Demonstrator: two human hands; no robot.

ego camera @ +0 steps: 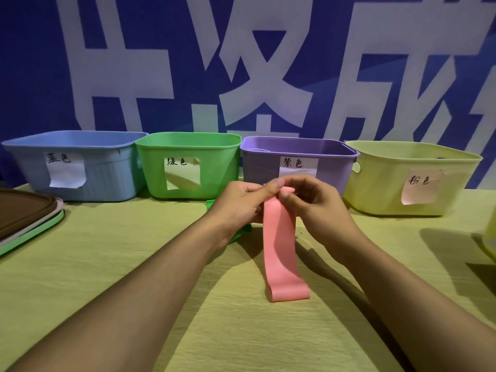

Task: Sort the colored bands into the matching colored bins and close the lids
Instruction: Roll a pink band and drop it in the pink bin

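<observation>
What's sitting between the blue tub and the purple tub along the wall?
In the head view, the green bin stands between the blue bin and the purple bin, close beside each, all three open-topped.

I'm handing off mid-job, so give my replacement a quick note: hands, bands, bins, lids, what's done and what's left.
Hands: left hand and right hand both pinch the top of the pink band, which hangs down in front of the bins, lower end at the table.
Bands: a green band lies on the table, mostly hidden under the left hand.
Bins: blue bin, green bin, purple bin and yellow bin, labelled pink, stand in a row, all open.
Lids: stacked at the table's left edge.
Done: cannot tell; the bin contents are hidden.
Left: pink band to the yellow bin, green band to the green bin, then fit the lids.
</observation>
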